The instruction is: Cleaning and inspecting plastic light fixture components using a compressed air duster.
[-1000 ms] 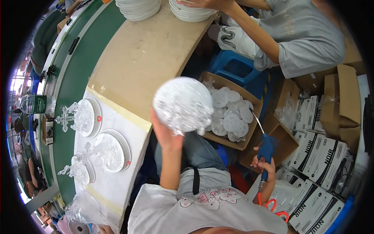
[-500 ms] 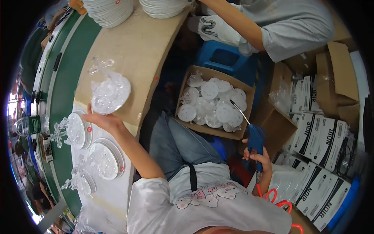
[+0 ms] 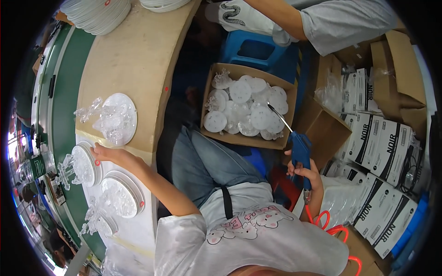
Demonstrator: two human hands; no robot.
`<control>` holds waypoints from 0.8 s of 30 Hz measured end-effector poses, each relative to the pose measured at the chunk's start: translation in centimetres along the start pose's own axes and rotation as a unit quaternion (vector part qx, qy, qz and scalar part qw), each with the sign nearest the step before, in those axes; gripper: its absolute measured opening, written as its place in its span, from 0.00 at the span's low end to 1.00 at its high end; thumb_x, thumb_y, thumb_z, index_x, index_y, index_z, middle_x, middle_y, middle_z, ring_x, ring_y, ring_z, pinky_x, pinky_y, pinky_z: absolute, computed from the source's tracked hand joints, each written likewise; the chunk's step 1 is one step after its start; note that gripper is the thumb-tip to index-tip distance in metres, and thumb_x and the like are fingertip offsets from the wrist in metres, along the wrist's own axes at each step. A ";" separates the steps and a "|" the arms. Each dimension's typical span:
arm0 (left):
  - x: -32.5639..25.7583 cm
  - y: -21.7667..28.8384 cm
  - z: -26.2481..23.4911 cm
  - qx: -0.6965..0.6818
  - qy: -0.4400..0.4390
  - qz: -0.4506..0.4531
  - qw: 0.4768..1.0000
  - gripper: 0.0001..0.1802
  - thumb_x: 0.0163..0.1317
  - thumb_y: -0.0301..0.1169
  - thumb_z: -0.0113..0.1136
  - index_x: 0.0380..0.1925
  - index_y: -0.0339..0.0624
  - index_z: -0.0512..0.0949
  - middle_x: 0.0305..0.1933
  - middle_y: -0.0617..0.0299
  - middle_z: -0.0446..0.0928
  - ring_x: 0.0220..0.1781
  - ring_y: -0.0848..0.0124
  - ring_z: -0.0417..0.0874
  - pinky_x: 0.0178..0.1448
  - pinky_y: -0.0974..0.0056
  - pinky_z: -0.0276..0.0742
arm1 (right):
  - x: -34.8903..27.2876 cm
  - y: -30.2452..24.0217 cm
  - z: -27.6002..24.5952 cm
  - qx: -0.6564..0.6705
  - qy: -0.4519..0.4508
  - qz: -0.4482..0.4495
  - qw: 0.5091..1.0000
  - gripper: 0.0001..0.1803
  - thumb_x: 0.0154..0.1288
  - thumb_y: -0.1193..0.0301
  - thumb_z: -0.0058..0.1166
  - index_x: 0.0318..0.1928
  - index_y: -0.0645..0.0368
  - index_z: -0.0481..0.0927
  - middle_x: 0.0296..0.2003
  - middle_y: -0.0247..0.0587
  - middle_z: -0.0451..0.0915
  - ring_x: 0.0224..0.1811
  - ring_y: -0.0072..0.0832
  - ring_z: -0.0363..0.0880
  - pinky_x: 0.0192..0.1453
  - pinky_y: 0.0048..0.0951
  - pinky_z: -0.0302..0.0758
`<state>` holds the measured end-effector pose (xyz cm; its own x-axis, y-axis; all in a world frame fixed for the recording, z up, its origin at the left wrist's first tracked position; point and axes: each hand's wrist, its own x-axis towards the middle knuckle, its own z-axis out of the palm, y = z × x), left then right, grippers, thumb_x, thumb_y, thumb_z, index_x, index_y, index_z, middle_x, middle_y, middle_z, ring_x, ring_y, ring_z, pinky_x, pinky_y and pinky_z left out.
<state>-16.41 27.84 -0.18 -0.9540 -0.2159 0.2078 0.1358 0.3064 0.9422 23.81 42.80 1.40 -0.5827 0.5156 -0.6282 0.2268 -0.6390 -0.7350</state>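
One clear bagged disc (image 3: 116,118) lies alone on the tan tabletop (image 3: 138,60). Three round white discs sit on the white sheet: one (image 3: 85,164), a second (image 3: 120,197), and a third (image 3: 102,224) partly hidden at the edge. Two stacks of white plates stand at the far end, (image 3: 99,14) and (image 3: 163,3). One open cardboard box (image 3: 239,138) holds about a dozen white discs; the exact number cannot be told. One blue air gun (image 3: 300,154).

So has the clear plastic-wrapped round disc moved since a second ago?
Yes. The wrapped disc went from raised over the cardboard box to lying on the tan table.
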 end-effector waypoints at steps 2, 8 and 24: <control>-1.0 0.1 -0.2 0.019 -0.005 0.039 0.999 0.36 0.63 0.54 0.28 0.60 0.34 0.48 0.63 0.43 0.50 0.65 0.54 0.52 0.67 0.54 0.45 | 0.0 0.0 -0.1 0.004 0.004 0.005 1.000 0.36 0.39 0.66 0.51 0.53 0.68 0.64 0.26 0.37 0.70 0.28 0.23 0.70 0.39 0.26 0.71; -6.9 1.6 0.2 0.051 -0.045 0.339 0.938 0.35 0.58 0.34 0.51 0.57 0.27 0.47 0.60 0.42 0.51 0.64 0.54 0.52 0.68 0.53 0.43 | -0.1 0.5 -1.7 0.035 -0.005 -0.004 0.999 0.29 0.46 0.72 0.50 0.53 0.66 0.65 0.27 0.37 0.70 0.29 0.22 0.69 0.39 0.25 0.69; -23.1 -0.7 3.5 0.119 -0.512 0.323 0.787 0.45 0.44 0.38 0.65 0.59 0.34 0.52 0.63 0.37 0.45 0.66 0.43 0.45 0.62 0.37 0.43 | -2.4 5.8 -6.1 -0.017 0.057 0.013 0.998 0.25 0.47 0.75 0.50 0.50 0.63 0.69 0.26 0.36 0.71 0.28 0.22 0.70 0.39 0.22 0.67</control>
<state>4.62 35.90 -6.59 -0.4370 0.8796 0.1877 0.7436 0.2360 0.6256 31.24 41.32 -2.90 -0.4839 0.5622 -0.6707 0.2675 -0.6347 -0.7250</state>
